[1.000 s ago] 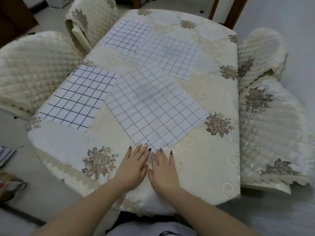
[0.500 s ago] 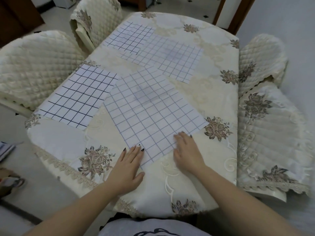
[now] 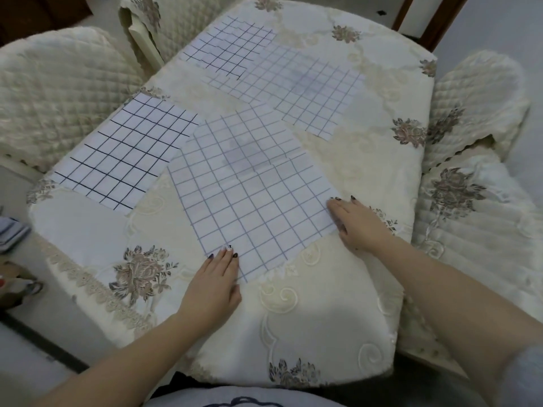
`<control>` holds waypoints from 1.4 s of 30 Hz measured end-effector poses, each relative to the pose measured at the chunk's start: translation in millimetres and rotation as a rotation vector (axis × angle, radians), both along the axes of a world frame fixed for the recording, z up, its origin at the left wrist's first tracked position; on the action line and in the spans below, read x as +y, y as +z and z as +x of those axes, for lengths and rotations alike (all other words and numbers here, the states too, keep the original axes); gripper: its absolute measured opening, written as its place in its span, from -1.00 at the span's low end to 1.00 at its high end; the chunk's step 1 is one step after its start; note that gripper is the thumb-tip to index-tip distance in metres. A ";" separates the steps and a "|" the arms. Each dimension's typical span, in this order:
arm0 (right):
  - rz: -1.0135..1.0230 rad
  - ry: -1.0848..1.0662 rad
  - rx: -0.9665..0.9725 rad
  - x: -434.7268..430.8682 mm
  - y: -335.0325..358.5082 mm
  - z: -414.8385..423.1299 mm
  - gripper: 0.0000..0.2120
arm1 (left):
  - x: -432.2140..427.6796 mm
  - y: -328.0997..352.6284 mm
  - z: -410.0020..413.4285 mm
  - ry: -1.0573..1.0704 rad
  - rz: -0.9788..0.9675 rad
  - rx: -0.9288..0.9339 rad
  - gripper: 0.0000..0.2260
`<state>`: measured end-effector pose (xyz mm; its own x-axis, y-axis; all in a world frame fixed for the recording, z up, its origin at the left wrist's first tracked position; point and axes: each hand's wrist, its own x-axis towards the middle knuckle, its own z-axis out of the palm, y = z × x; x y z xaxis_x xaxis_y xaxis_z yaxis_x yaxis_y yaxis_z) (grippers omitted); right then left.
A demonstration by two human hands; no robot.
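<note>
**A:** How do the hands lie?

**B:** Both flat, palms down. The left hand (image 3: pixel 217 277) comes in from the near edge on a bare arm; its fingers (image 3: pixel 224 259) are straight and close together, with the tips resting on the near-left edge of the pale-lined grid sheet (image 3: pixel 249 189); the palm sits on the cloth of the desk (image 3: pixel 323 324).

**A:** And the other?

**B:** The right hand (image 3: pixel 357 226) reaches in from the right; its fingers are straight, slightly spread and pointing left, pressing the sheet's right corner; they are a little blurred. Neither hand curls round anything.

**A:** Where is the sheet itself?

**B:** Flat on the near half of the desk, turned cornerwise; one corner points at the person, between the two hands.

**A:** What lies around it?

**B:** A dark-lined sheet (image 3: pixel 126 154) sits just beside its left corner, at the desk's left edge. A second pale sheet (image 3: pixel 305 89) meets its far corner; I cannot tell which is on top. A fourth sheet (image 3: pixel 232 45) lies at the far end, against that second one. Quilted chairs crowd the desk: one on the left (image 3: pixel 58 89), one at the far left (image 3: pixel 173 22) and two on the right (image 3: pixel 476 98). An embroidered flower (image 3: pixel 141 274) shows on the cloth left of the left hand.
</note>
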<state>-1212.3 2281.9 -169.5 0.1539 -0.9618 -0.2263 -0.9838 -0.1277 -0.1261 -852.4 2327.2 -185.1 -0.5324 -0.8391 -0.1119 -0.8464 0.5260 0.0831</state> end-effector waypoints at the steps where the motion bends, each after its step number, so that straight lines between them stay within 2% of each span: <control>1: -0.012 0.007 -0.018 -4.1 -0.3 -1.1 -0.40 | -0.2 -1.2 -1.5 0.011 -0.013 0.011 -0.50; 4: -0.125 0.043 -0.051 -11.6 -5.1 -6.1 -0.44 | -1.4 -6.3 -6.4 0.038 -0.059 0.067 -0.61; 6: -0.170 0.033 -0.073 -13.8 -12.1 -9.9 -0.47 | -2.8 -7.8 -9.3 0.045 -0.065 0.068 -0.56; 11: -0.187 -0.138 -0.198 -19.5 1.6 -2.4 -0.79 | -14.7 3.4 -6.7 0.042 -0.052 0.132 -0.54; 14: -0.135 -0.214 -0.246 -21.5 12.3 -3.3 -0.78 | -23.4 20.4 -2.3 0.195 0.063 0.309 -0.71; 17: -0.098 -0.313 -0.406 -21.0 22.1 -6.3 -0.80 | -38.7 30.8 10.0 0.305 0.157 0.438 -0.69; 22: -0.043 -0.436 -0.653 -14.2 38.6 -6.9 -0.91 | -48.9 42.9 29.0 0.400 0.156 0.606 -0.78; 25: -0.022 -0.479 -0.809 -6.2 44.2 -3.4 -0.88 | -46.9 49.5 36.0 0.482 0.147 0.698 -0.89; 30: 0.003 -0.535 -1.003 8.4 57.6 2.7 -0.89 | -48.4 64.7 44.7 0.645 0.260 0.855 -0.80; 34: 0.031 -0.517 -1.013 16.3 69.7 12.0 -0.89 | -49.7 80.6 52.4 0.681 0.314 0.943 -0.79; 36: 0.051 -0.521 -1.041 20.3 74.7 17.8 -0.96 | -49.5 87.5 57.5 0.666 0.327 0.961 -0.79; 42: 0.157 -0.541 -1.132 31.1 70.4 21.5 -0.83 | -51.8 93.2 74.7 0.650 0.412 1.011 -0.88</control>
